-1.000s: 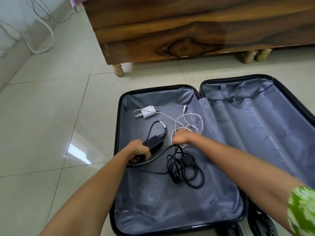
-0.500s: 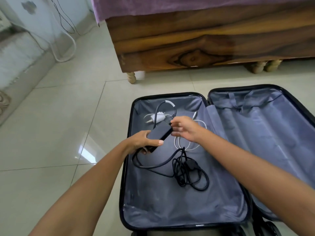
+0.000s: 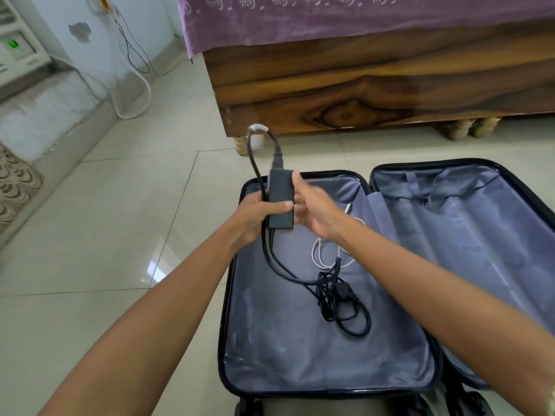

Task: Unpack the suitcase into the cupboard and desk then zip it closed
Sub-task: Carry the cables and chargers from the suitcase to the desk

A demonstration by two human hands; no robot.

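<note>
suitcase (image 3: 300, 391): 1, open, 2 lined halves, lower centre to right | black power adapter (image 3: 280, 199): 1, centre | black cable (image 3: 339, 301): 1 bundle, lower centre | white cable (image 3: 322, 253): 1 coil, centre | hands: 2, left hand (image 3: 255, 217), right hand (image 3: 315, 208) | wooden bed (image 3: 375, 85): 1, top right | bed legs in view: 3

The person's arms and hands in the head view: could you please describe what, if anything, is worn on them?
Both forearms are bare as far as the frame shows. The left hand and right hand wear no gloves, and no rings or watch are visible. No sleeve clearly shows on either arm.
</note>
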